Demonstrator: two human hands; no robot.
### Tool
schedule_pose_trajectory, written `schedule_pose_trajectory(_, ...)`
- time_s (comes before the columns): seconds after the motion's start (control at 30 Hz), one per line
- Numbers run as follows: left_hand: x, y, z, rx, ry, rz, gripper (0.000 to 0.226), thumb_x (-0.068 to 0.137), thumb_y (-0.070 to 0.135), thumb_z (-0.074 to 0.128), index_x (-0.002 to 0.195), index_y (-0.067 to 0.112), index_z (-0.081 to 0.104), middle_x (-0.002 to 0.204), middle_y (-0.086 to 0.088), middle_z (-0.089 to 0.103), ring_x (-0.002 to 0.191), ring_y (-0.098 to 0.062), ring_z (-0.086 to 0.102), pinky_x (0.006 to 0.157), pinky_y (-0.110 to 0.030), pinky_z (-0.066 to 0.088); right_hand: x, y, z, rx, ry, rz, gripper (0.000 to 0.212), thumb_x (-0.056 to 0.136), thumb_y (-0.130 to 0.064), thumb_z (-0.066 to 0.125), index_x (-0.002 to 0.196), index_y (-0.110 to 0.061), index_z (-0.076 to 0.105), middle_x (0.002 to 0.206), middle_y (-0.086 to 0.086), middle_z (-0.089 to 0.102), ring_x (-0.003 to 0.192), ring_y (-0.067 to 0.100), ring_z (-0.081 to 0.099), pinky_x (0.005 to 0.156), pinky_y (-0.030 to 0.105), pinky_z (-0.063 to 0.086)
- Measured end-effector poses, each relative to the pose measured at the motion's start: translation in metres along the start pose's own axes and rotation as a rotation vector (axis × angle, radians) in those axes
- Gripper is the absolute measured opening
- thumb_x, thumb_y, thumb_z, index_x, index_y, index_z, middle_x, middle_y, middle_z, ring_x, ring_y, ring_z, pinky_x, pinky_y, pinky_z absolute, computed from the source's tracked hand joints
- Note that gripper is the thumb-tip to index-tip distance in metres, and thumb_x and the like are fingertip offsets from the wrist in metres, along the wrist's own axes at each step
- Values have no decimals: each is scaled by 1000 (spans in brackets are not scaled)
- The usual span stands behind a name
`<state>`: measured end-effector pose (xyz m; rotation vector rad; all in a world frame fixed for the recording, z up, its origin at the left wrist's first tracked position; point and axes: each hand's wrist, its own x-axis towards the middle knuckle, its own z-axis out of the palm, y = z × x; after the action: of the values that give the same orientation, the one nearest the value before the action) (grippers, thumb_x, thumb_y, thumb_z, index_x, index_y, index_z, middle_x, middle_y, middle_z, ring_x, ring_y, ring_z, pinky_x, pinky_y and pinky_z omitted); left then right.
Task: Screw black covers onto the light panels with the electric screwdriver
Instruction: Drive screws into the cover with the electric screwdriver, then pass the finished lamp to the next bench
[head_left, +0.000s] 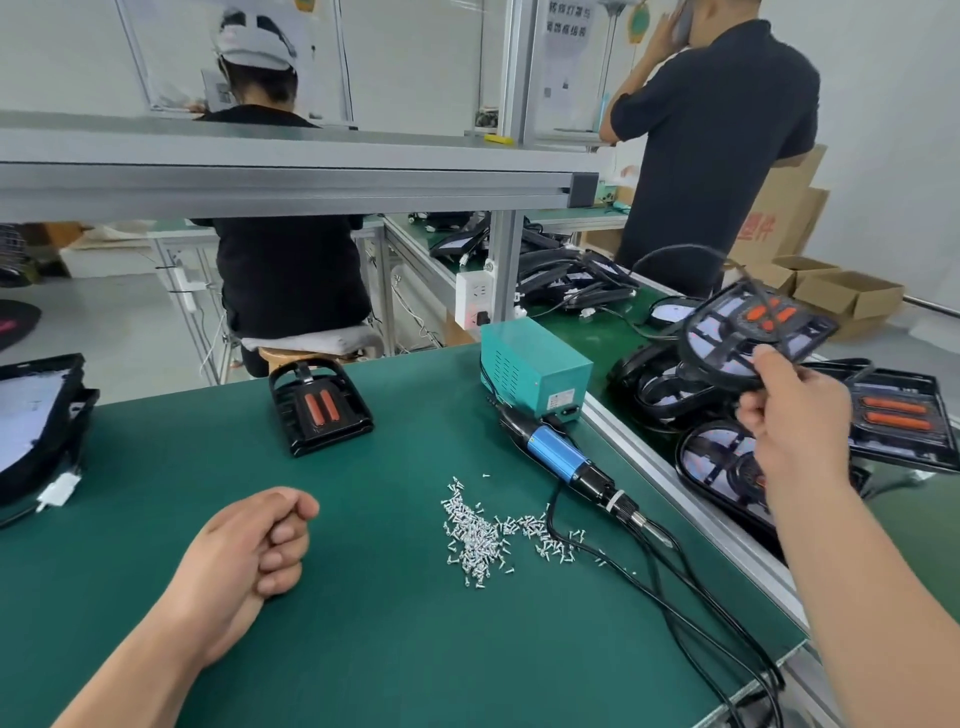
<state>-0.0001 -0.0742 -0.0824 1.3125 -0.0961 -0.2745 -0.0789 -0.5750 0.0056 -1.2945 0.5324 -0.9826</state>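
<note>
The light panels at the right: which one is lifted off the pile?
The panel that the right hand pinches by its near edge: it hangs tilted in the air, while the other panels lie on the side bench.

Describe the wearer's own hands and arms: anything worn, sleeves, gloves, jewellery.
The left hand and right hand are bare: no gloves, no rings visible. Both forearms are uncovered to the frame's edge, with no sleeves, watch or wristband in view.

Left hand (254, 545): bare on my feed.
Right hand (795, 415): bare as well.
Left forearm (145, 660): uncovered down to the frame's edge.
Right forearm (872, 597): uncovered too; clothing higher up lies outside my view.
</note>
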Motion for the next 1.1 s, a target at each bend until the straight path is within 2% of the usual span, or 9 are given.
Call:
schedule_pose_trajectory(0.1, 0, 0, 0, 0, 0, 0, 32, 109, 17, 46, 90, 4, 68, 70, 0, 36, 53, -11, 27, 40, -19, 27, 17, -4, -13, -1, 67, -11, 21, 100, -31, 71, 88, -18, 61, 56, -9, 62, 44, 6, 55, 44, 21, 45)
schedule_pose_trajectory(0.4, -2, 0, 3, -11, 8, 2, 30, 109, 15, 45, 91, 1, 64, 69, -1, 35, 53, -11, 27, 40, -19, 26, 59, -4, -38, 45, 115, -46, 28, 104, -26, 70, 123, -13, 55, 111, 10, 71, 70, 15, 73, 64, 23, 61)
schedule_pose_trajectory(0.5, -2, 0, 2, -15, 6, -1, 30, 109, 15, 45, 90, 2, 65, 69, -1, 35, 54, -11, 27, 41, -19, 26, 70, -4, -34, 4, 149, -6, 24, 103, -27, 70, 118, -13, 57, 126, 19, 72, 83, 19, 76, 86, 41, 65)
schedule_pose_trajectory(0.57, -1, 0, 2, -24, 6, -2, 31, 109, 15, 45, 88, 3, 65, 69, -1, 35, 54, -11, 27, 41, -19, 25, 76, -7, -30, -89, 149, 45, 39, 97, -33, 71, 127, -13, 55, 125, 14, 74, 96, 15, 78, 100, 58, 56)
schedule_pose_trajectory(0.63, 0, 0, 2, -23, 6, -3, 32, 108, 15, 45, 87, 4, 67, 69, 0, 36, 53, -11, 27, 40, -20, 26, 78, -9, -25, -156, 143, 74, 70, 89, -38, 75, 146, -10, 47, 132, 11, 70, 110, 17, 76, 93, 48, 55)
schedule_pose_trajectory(0.7, 0, 0, 2, -8, 5, -4, 34, 109, 15, 45, 86, 7, 68, 69, 0, 36, 54, -12, 27, 40, -21, 27, 77, -6, -25, -267, 178, 24, 79, 80, -46, 77, 147, -16, 47, 141, 11, 61, 123, 29, 68, 86, 46, 57)
schedule_pose_trajectory(0.87, -1, 1, 2, 5, 5, -5, 34, 109, 16, 45, 85, 9, 69, 70, 0, 36, 55, -13, 27, 41, -22, 27, 56, 9, -29, -489, 167, -145, 63, 79, -52, 67, 137, -43, 44, 162, 7, 40, 137, 26, 49, 102, 47, 50)
schedule_pose_trajectory(0.97, 0, 0, 2, 7, 16, -12, 32, 108, 17, 46, 87, 8, 68, 70, 1, 38, 54, -12, 27, 40, -22, 27, 30, 17, -21, -555, 188, -245, 75, 85, -46, 63, 155, -33, 38, 163, 0, 37, 149, 22, 37, 123, 48, 33)
schedule_pose_trajectory(1.1, 0, 1, 2, -18, 49, -33, 23, 107, 12, 44, 100, 3, 64, 71, 0, 40, 55, -12, 29, 40, -24, 27, -13, 19, 9, -566, 42, -395, 58, 92, -35, 62, 148, -29, 49, 148, -4, 42, 139, 18, 43, 117, 36, 33)
